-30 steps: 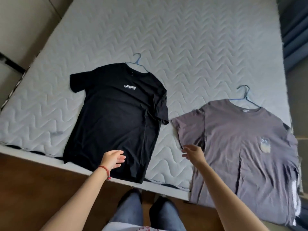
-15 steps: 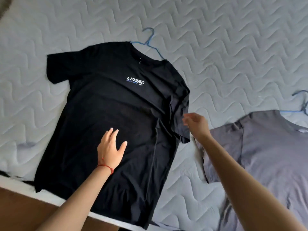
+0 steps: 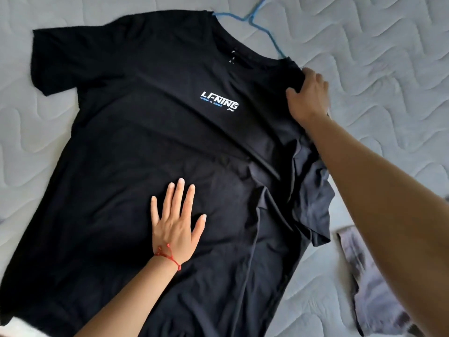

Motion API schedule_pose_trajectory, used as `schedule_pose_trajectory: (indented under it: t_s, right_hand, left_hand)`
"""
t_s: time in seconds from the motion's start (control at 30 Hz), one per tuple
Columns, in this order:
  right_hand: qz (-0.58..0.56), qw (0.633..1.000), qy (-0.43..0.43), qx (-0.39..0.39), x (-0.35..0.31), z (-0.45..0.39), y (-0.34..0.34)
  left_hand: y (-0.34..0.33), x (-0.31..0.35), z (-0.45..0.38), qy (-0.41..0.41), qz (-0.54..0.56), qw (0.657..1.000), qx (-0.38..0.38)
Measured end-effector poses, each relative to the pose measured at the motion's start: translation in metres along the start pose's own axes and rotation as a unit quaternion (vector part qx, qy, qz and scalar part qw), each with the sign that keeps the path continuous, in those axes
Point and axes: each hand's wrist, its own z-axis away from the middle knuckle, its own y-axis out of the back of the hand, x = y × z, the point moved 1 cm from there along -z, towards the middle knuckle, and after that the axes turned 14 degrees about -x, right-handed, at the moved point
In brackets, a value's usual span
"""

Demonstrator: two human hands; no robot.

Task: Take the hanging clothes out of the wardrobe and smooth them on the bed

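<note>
A black T-shirt (image 3: 136, 132) with a white chest logo lies face up on the quilted grey mattress (image 3: 388, 57), filling most of the view. A blue wire hanger (image 3: 255, 20) sticks out of its collar. My left hand (image 3: 173, 222) lies flat on the shirt's belly, fingers spread, a red string at the wrist. My right hand (image 3: 308, 93) pinches the shirt's right shoulder at the seam. The right sleeve below that hand is crumpled and folded over.
A corner of a grey T-shirt (image 3: 371, 283) shows at the lower right, partly behind my right forearm. The mattress's near edge shows at the bottom left.
The view has closed in on the black shirt. My left hand has gone from its hem to flat on the belly. My right hand moved from the grey shirt to the black shoulder.
</note>
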Motion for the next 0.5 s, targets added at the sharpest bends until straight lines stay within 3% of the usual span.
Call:
schedule_pose_trajectory:
  t_s: [0.13, 0.4, 0.5]
  right_hand:
    - [0.008, 0.999, -0.038, 0.032, -0.009, -0.019, -0.001]
    - [-0.007, 0.998, -0.018, -0.059, -0.026, 0.003, -0.003]
    - [-0.052, 0.998, -0.001, -0.041, -0.031, 0.028, 0.003]
  left_hand:
    - [-0.004, -0.001, -0.002, 0.006, -0.004, 1.000, 0.009]
    - [0.000, 0.000, -0.002, 0.009, -0.014, 1.000, 0.002]
    - [0.003, -0.001, -0.001, 0.006, -0.009, 1.000, -0.019]
